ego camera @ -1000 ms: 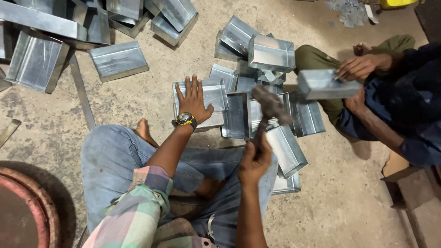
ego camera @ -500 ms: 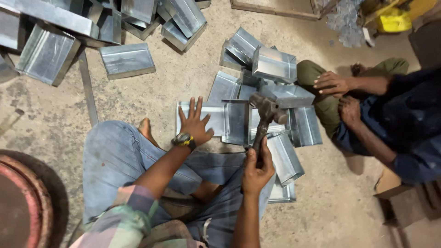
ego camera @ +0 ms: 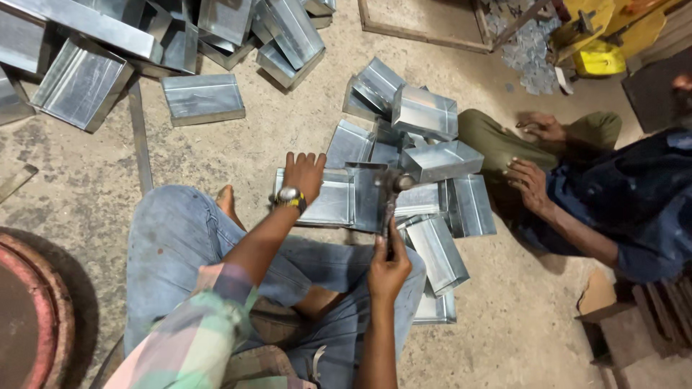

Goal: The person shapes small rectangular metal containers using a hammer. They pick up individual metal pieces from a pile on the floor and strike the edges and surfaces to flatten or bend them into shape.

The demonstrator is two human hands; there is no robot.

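The left hand (ego camera: pixel 304 173) lies flat, fingers spread, pressing a shiny folded sheet-metal tray (ego camera: pixel 328 198) on the rough concrete floor (ego camera: pixel 238 151). The right hand (ego camera: pixel 389 263) is clenched round a hammer (ego camera: pixel 393 198), its head apparently resting on the tray's rim

Faded blue jeans (ego camera: pixel 180 245) at lower centre of frame; plaid shirt sleeve (ego camera: pixel 194 338), pastel green, pink, blue, lower left; wristwatch (ego camera: pixel 290 196) with yellow-edged band on left wrist; feet bare.
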